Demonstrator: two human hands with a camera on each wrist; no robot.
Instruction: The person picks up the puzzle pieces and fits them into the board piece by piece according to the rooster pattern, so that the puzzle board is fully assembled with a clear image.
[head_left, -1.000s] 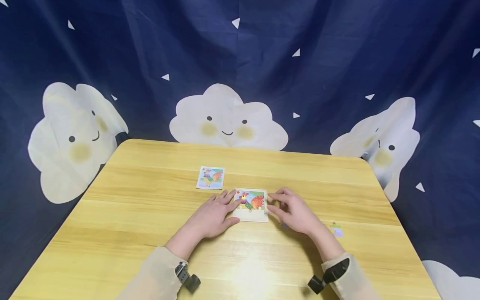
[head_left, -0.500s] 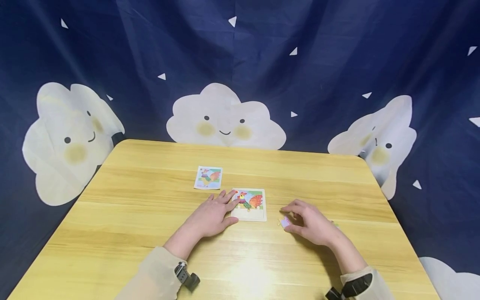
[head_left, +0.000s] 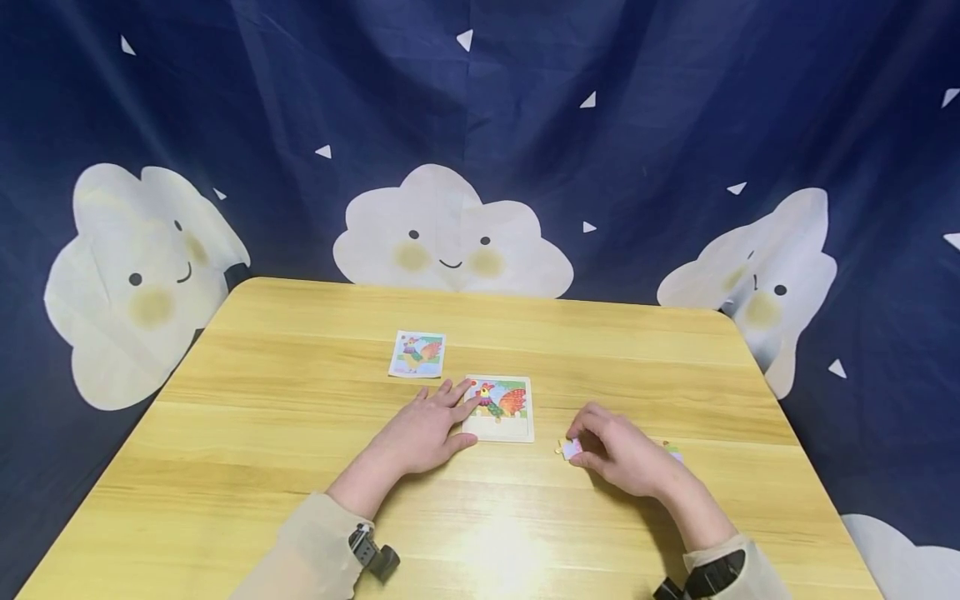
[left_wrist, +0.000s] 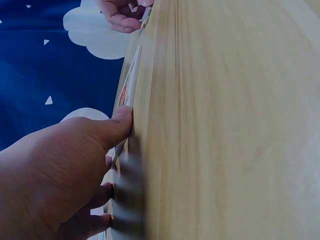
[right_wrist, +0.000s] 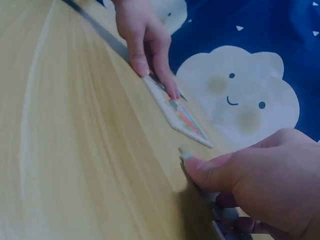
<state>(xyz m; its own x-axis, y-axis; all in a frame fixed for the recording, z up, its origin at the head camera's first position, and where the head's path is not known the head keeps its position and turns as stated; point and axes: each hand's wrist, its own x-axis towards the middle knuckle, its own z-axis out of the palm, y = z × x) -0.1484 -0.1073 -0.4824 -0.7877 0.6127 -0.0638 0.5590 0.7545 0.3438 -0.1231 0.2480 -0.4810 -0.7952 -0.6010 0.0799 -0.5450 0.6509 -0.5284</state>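
Left hand (head_left: 427,429) rests outstretched on square puzzle board (head_left: 504,430); right hand (head_left: 624,452) pinches lilac knobbed puzzle piece (head_left: 570,448); wood-grain table (head_left: 300,375) beneath both.

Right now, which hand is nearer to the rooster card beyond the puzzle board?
Left. The left hand touches the puzzle board and lies just in front of the rooster card. The right hand is farther away, to the right of the board, pinching a puzzle piece.
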